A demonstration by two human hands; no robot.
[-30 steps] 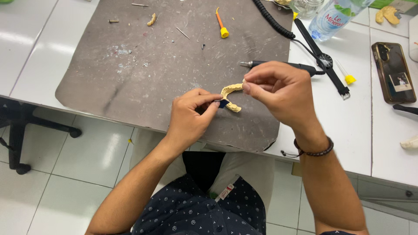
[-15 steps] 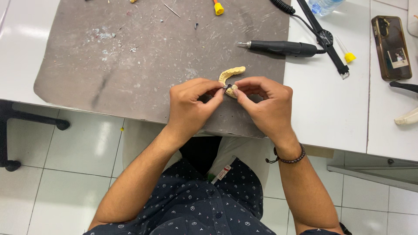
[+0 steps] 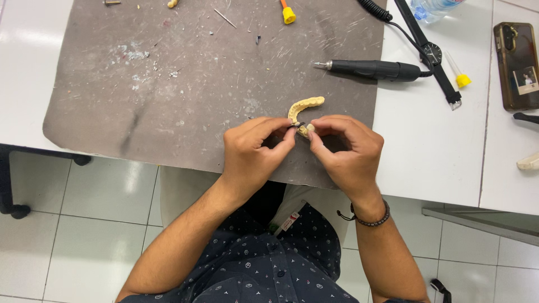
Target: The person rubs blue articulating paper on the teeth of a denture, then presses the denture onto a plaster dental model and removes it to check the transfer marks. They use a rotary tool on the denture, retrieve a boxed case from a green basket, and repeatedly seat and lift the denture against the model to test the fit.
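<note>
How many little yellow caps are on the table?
2. One yellow plastic cap with an orange stem lies at the top of the grey work mat; the other yellow-tipped cap lies on the white table beside the black wristwatch.

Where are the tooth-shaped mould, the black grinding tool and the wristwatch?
Dental cast (image 3: 306, 104): head view, on its curved arch beyond the fingers.
Black rotary handpiece (image 3: 375, 69): head view, on the middle of its body.
Wristwatch (image 3: 432, 54): head view, on its round face.
</note>
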